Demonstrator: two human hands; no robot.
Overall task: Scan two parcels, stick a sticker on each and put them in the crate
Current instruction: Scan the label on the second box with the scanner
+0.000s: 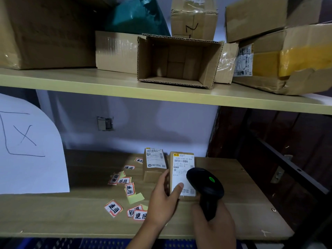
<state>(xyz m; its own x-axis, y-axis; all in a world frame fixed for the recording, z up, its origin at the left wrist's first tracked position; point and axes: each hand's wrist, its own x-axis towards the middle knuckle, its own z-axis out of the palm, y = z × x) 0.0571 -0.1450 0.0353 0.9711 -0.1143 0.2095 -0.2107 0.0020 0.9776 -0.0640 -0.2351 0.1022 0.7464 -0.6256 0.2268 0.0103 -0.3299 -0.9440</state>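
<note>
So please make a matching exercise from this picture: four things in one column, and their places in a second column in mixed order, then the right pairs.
Things:
1. black handheld barcode scanner
2. small brown cardboard parcel with a white label
3. open empty cardboard box
4. red-bordered white paper stickers

Places:
A. on the upper shelf
B. gripped in the right hand
C. scattered on the lower shelf, left of the parcels
D. held upright by the left hand

Pairs: 1-B, 2-D, 3-A, 4-C
</note>
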